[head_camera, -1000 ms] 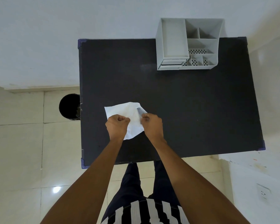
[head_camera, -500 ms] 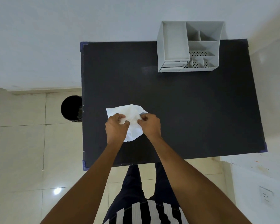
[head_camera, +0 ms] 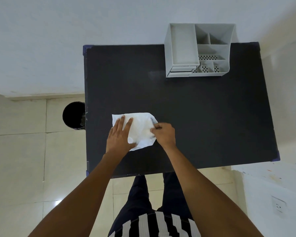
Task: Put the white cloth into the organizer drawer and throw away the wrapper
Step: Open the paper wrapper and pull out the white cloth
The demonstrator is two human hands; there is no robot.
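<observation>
- Near the desk (head_camera: 195, 117) front edge, your left hand (head_camera: 119, 136) lies flat, fingers (head_camera: 129, 123) spread open on the white packet (head_camera: 140, 129).
- Your right hand (head_camera: 164, 134) pinches the packet's right edge.
- Half a second ago, both hands were fists.
- Cloth and wrapper can't be told apart.

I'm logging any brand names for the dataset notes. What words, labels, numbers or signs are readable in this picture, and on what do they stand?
None can be read.
White packet under the left hand and right hand: no print shows on it.
Grey organizer: plain, no label.
Black bin: no marking visible.
Wall socket: too small to show any lettering.
</observation>
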